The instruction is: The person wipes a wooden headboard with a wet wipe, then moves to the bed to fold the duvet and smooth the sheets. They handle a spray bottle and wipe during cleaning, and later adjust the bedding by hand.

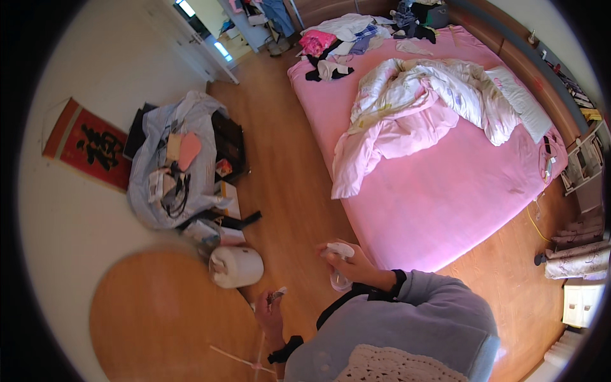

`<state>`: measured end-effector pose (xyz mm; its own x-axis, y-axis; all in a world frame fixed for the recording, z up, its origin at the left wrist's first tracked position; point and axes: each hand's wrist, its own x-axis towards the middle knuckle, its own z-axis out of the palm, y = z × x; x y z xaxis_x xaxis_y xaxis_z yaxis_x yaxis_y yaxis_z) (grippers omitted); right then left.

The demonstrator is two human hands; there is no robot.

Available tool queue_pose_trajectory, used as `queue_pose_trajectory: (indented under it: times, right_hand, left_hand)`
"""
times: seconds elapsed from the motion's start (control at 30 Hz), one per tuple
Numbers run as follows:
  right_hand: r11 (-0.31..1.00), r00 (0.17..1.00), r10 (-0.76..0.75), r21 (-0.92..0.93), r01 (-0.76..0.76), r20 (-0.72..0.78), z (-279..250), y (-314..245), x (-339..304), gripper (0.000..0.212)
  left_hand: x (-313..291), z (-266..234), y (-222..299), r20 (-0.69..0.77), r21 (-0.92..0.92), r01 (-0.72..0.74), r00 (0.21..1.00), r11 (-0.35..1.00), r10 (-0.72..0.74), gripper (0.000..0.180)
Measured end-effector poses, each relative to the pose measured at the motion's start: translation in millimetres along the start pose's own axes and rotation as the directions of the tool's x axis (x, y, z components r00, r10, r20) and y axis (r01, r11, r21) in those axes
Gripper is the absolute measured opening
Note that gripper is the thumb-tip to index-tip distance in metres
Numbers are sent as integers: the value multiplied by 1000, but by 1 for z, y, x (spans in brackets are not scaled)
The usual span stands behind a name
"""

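Note:
My right hand [358, 265] is closed around the neck of a small clear spray bottle with a white trigger head [342, 249]. The see-through body of the bottle [340, 281] hangs below my fingers, over the wooden floor. Lower and to the left, my left hand [270, 313] pinches a small brown and white thing [276, 295] between its fingertips; its kind is too small to make out. That hand is beside the right edge of a round wooden tabletop [168, 312]. Neither hand touches the tabletop or the bed.
A white rounded container [237, 266] stands just beyond the tabletop. Behind it, a grey plastic cover [143, 184] bears cables and a pink sole-shaped piece [189, 150]. A bed with a pink sheet [420, 216] and rumpled quilt [471, 95] fills the right side. Pale crossed bars [242, 360] lie below.

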<state>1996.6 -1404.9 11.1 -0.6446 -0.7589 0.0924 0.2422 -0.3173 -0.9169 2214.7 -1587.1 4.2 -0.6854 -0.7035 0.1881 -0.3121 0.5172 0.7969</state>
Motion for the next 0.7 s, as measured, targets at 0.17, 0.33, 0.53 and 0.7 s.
queue_pose_trajectory:
  times: [0.17, 0.33, 0.53, 0.7]
  right_hand:
    - [998, 996, -61, 0, 61, -60, 2, -10, 126, 27]
    - [998, 998, -46, 35, 47, -33, 14, -10, 229, 28]
    - [998, 999, -52, -35, 52, 14, 41, 21, 331, 25]
    - [989, 999, -13, 150, 7, 34, 84, 62, 446, 28]
  left_hand:
    - [136, -22, -21, -41, 71, -176, 983, 982, 179, 21]
    - [226, -30, -35, -33, 76, -77, 996, 994, 79, 19]
    - [325, -25, -67, 32, 116, -143, 990, 983, 140, 18]
    - [414, -45, -113, 18, 146, -95, 995, 985, 94, 20]
